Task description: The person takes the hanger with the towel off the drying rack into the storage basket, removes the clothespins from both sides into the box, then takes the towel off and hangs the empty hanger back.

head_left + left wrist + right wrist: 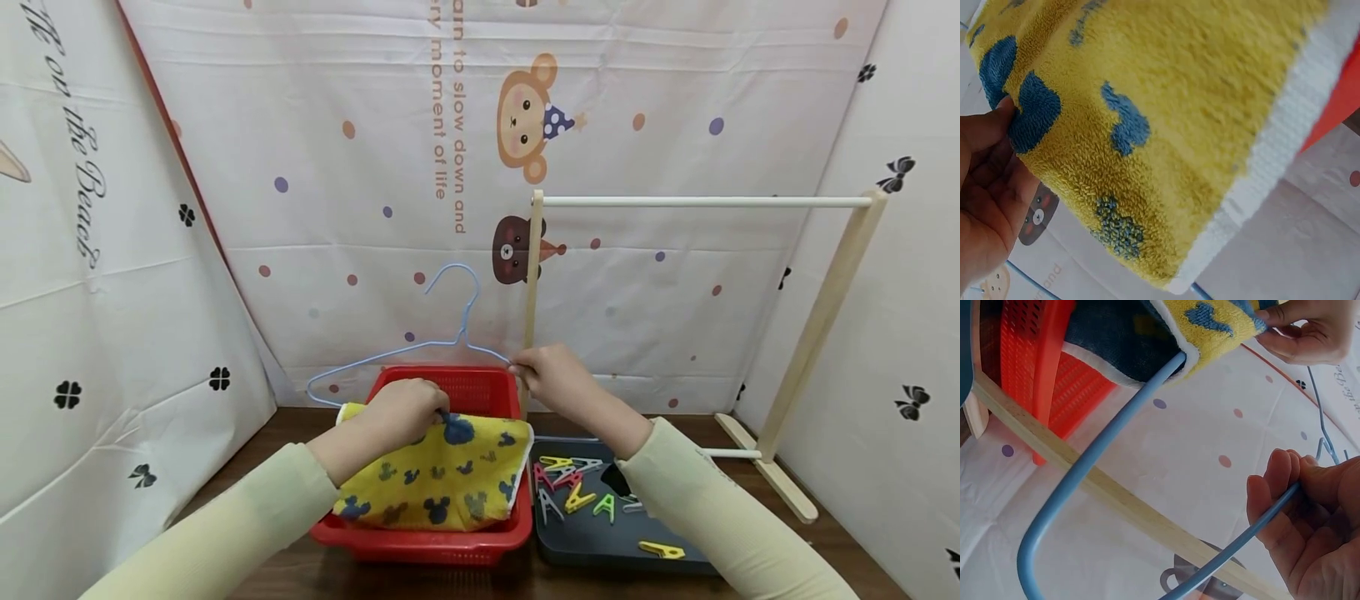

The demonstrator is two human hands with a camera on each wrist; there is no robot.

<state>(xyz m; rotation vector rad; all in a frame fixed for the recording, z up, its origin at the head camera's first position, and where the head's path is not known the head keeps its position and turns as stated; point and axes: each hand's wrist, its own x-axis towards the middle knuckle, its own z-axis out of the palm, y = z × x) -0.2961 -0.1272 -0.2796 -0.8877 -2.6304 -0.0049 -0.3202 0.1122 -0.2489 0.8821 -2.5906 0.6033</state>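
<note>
A light blue clothes hanger (382,354) is upright behind a yellow towel (480,475) printed with blue mouse-head shapes. My left hand (401,412) pinches the towel near its upper edge; thumb and fingers are on a blue print in the left wrist view. With my right hand (558,383) I grip the hanger's right shoulder between thumb and fingers. In the right wrist view, the hanger's lower bar (1104,444) runs into the fold of the towel, whose dark blue underside (1107,337) shows. The towel's lower part hangs over a red basket (420,546).
Right of the basket, a dark grey tray (600,546) holds several coloured clothespins (577,500). A wooden rack with a white top rail (705,202) stands behind the tray. Printed cloth walls (337,208) enclose the brown table (270,467).
</note>
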